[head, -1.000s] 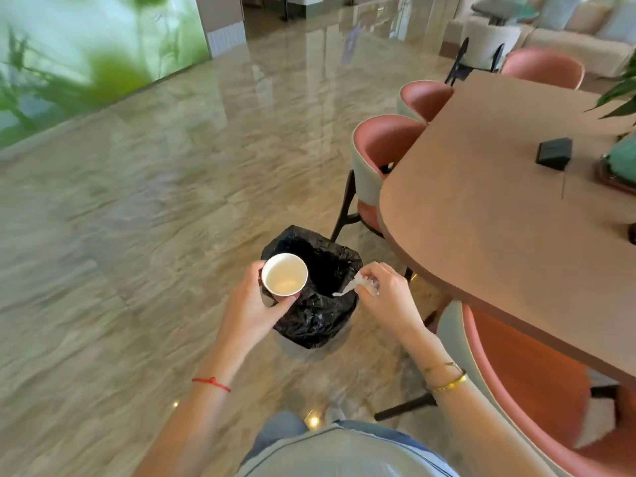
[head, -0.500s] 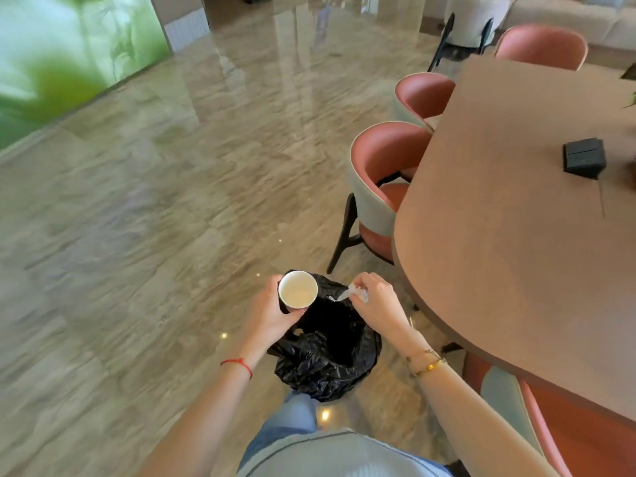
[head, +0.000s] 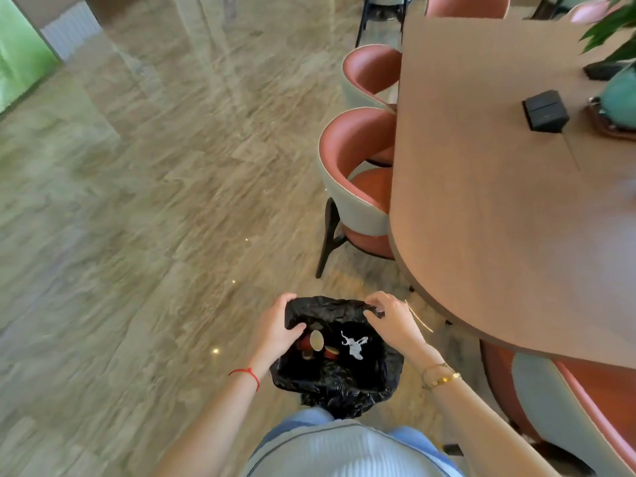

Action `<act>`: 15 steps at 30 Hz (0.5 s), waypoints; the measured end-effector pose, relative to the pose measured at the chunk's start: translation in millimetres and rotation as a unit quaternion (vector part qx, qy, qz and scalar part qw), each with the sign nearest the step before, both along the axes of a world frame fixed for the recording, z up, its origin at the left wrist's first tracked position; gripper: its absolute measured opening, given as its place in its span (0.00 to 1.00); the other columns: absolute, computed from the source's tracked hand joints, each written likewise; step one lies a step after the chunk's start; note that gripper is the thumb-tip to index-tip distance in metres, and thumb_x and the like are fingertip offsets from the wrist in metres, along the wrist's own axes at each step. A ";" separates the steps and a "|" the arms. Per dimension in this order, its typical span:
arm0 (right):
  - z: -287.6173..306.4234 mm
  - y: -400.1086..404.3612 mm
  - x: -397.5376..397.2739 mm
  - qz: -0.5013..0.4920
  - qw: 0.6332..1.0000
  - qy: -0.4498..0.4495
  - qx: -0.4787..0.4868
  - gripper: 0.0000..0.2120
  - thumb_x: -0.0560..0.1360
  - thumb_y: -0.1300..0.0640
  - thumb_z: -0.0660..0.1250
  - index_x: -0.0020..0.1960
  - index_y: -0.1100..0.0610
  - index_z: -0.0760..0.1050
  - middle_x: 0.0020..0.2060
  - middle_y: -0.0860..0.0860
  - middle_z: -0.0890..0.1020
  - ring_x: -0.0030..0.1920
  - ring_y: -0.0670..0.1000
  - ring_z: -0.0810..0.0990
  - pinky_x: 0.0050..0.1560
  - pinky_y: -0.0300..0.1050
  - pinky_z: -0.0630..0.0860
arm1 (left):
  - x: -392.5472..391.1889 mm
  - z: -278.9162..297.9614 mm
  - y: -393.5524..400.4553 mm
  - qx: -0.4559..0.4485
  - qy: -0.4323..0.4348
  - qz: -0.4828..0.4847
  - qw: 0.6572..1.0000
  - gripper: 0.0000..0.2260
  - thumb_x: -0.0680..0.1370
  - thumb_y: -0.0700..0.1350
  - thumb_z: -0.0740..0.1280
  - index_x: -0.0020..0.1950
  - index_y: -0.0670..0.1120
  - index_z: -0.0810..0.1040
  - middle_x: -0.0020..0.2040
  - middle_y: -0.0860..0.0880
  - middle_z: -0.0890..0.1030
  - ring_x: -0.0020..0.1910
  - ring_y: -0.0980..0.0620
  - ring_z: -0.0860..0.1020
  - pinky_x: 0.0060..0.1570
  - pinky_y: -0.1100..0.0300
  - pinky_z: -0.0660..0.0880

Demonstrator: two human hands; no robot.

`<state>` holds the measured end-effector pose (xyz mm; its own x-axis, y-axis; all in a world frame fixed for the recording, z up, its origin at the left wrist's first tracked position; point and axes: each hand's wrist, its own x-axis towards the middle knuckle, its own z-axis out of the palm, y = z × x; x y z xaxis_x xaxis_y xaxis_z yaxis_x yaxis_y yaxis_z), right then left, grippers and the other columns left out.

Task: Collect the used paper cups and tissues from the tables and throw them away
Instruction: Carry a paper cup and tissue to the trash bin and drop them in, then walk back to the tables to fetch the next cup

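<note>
A bin lined with a black bag (head: 347, 383) stands on the floor right in front of me. Inside it lie a white paper cup (head: 316, 340) on its side, other cups, and a crumpled white tissue (head: 354, 344). My left hand (head: 278, 327) grips the bag's left rim, thumb inside. My right hand (head: 392, 320) pinches the bag's upper right rim. Neither hand holds a cup or a tissue.
A large brown table (head: 499, 201) fills the right side, with a black box (head: 545, 110) and a potted plant (head: 619, 91) on it. Pink chairs (head: 358, 187) are tucked along its left edge, another at lower right (head: 564, 407). Polished stone floor (head: 155, 201) spreads to the left.
The cup left my left hand and the tissue left my right; both now lie inside the bag. Both hands moved onto the bag's rim. The view tilted further down.
</note>
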<state>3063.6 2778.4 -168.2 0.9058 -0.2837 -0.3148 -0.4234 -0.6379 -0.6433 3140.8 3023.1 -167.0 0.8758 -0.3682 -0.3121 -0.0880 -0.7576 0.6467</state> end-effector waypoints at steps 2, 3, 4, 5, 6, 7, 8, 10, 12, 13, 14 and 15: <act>9.7 -2.7 -3.2 -0.022 0.999 -0.033 -0.007 0.13 0.77 0.52 0.66 0.61 0.51 0.74 0.58 0.48 0.78 0.56 0.46 0.77 0.55 0.41 0.74 | 11.6 9.3 1.4 -0.007 -0.024 -0.022 0.999 0.22 0.75 0.47 0.72 0.67 0.51 0.71 0.65 0.53 0.75 0.63 0.53 0.74 0.55 0.66 0.65; 15.6 -4.1 -6.0 -0.034 0.998 -0.051 -0.016 0.13 0.77 0.52 0.65 0.61 0.50 0.74 0.58 0.46 0.78 0.55 0.45 0.76 0.54 0.39 0.72 | 16.1 15.4 0.9 -0.007 -0.040 -0.036 0.999 0.21 0.75 0.48 0.71 0.67 0.51 0.71 0.64 0.53 0.76 0.59 0.54 0.76 0.53 0.66 0.67; 21.6 -5.3 -9.6 -0.044 0.996 -0.068 -0.029 0.13 0.77 0.51 0.65 0.62 0.49 0.74 0.57 0.46 0.78 0.55 0.45 0.75 0.53 0.38 0.71 | 19.5 22.0 -0.3 -0.002 -0.059 -0.050 0.997 0.21 0.75 0.49 0.71 0.67 0.52 0.71 0.62 0.52 0.77 0.51 0.55 0.78 0.49 0.67 0.69; 27.4 -6.8 -13.7 -0.053 0.994 -0.082 -0.043 0.14 0.77 0.51 0.65 0.62 0.49 0.73 0.57 0.45 0.77 0.56 0.46 0.75 0.54 0.38 0.70 | 21.9 29.1 -2.2 0.004 -0.079 -0.062 0.995 0.20 0.76 0.51 0.70 0.67 0.54 0.71 0.60 0.52 0.78 0.41 0.56 0.79 0.42 0.67 0.71; 33.2 -8.3 -18.5 -0.062 0.992 -0.092 -0.055 0.14 0.77 0.51 0.65 0.62 0.49 0.73 0.58 0.45 0.77 0.58 0.46 0.74 0.56 0.39 0.71 | 23.3 36.2 -4.7 0.010 -0.097 -0.074 0.992 0.20 0.76 0.52 0.69 0.67 0.55 0.71 0.58 0.53 0.79 0.34 0.56 0.77 0.36 0.66 0.71; 38.8 -9.4 -24.6 -0.074 0.990 -0.098 -0.063 0.14 0.78 0.51 0.64 0.63 0.49 0.73 0.58 0.45 0.77 0.60 0.47 0.74 0.58 0.41 0.71 | 23.4 43.3 -7.7 0.012 -0.110 -0.085 0.990 0.19 0.76 0.53 0.69 0.67 0.56 0.70 0.57 0.54 0.79 0.29 0.56 0.75 0.31 0.66 0.71; 44.1 -10.4 -31.0 -0.087 0.988 -0.104 -0.067 0.14 0.78 0.51 0.64 0.63 0.49 0.72 0.58 0.45 0.77 0.61 0.47 0.73 0.59 0.43 0.72 | 22.9 50.1 -11.2 0.011 -0.117 -0.094 0.989 0.19 0.77 0.53 0.68 0.66 0.57 0.70 0.57 0.56 0.78 0.25 0.56 0.72 0.27 0.67 0.69; 52.9 -12.1 -46.6 -0.115 0.983 -0.117 -0.082 0.14 0.77 0.51 0.65 0.63 0.49 0.73 0.58 0.45 0.77 0.61 0.47 0.73 0.59 0.45 0.73 | 20.0 62.6 -20.0 0.008 -0.129 -0.122 0.984 0.19 0.77 0.54 0.67 0.67 0.57 0.70 0.61 0.59 0.74 0.25 0.55 0.72 0.24 0.69 0.65; 61.2 -12.9 -66.7 -0.145 0.976 -0.128 -0.102 0.14 0.77 0.51 0.65 0.63 0.50 0.73 0.56 0.45 0.78 0.59 0.47 0.73 0.58 0.45 0.73 | 14.8 71.7 -30.5 0.000 -0.144 -0.160 0.977 0.19 0.77 0.52 0.68 0.67 0.56 0.71 0.65 0.57 0.74 0.34 0.53 0.79 0.28 0.72 0.65; 65.4 -12.8 -77.7 -0.161 0.972 -0.134 -0.108 0.15 0.77 0.51 0.65 0.63 0.50 0.73 0.56 0.45 0.78 0.59 0.48 0.74 0.58 0.45 0.73 | 11.9 75.6 -36.7 -0.004 -0.150 -0.180 0.972 0.19 0.77 0.52 0.68 0.67 0.55 0.71 0.67 0.56 0.74 0.42 0.50 0.81 0.34 0.73 0.67; 69.7 -12.8 -89.6 -0.179 0.967 -0.139 -0.113 0.15 0.77 0.51 0.65 0.63 0.51 0.73 0.56 0.45 0.78 0.59 0.48 0.74 0.58 0.45 0.73 | 8.8 79.1 -43.5 -0.010 -0.155 -0.199 0.968 0.19 0.78 0.52 0.68 0.67 0.54 0.72 0.68 0.56 0.74 0.50 0.49 0.81 0.40 0.72 0.69; 73.8 -12.9 -102.3 -0.199 0.962 -0.143 -0.119 0.15 0.77 0.52 0.65 0.63 0.51 0.73 0.56 0.45 0.78 0.59 0.47 0.74 0.58 0.44 0.73 | 5.5 82.1 -51.3 -0.018 -0.157 -0.218 0.963 0.18 0.78 0.51 0.68 0.67 0.54 0.72 0.68 0.56 0.74 0.56 0.49 0.79 0.45 0.70 0.71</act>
<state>2961.3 2765.5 -94.4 0.7507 -0.6590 0.0473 -0.4920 -0.6054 -0.6257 3146.4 2971.8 -84.9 0.6843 -0.7282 -0.0370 -0.5890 -0.5820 0.5607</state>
